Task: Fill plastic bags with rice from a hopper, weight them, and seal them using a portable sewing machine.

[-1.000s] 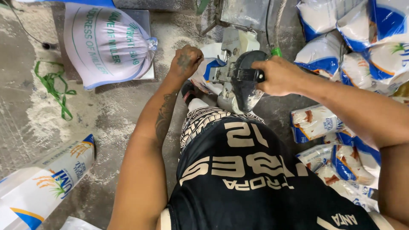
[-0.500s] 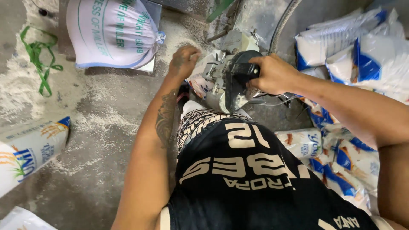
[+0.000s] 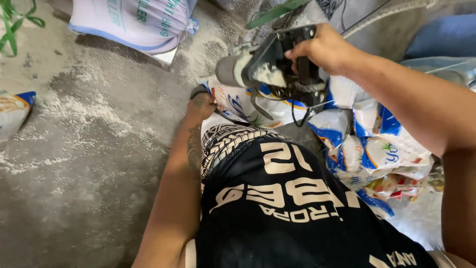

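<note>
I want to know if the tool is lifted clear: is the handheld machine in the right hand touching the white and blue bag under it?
Apart. The head view shows the right hand holding the handheld machine raised above the white and blue bag; only its loose strap hangs in front.

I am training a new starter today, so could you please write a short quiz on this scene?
1. True or false: the right hand holds the dark handheld machine lifted above the bags.
2. What does the left hand rest on?
A. the green strap
B. the white and blue bag in front of the knees
C. the large sack
3. What lies scattered on the grey floor?

Key
1. True.
2. B, the white and blue bag.
3. Pale powder or grain.
</note>
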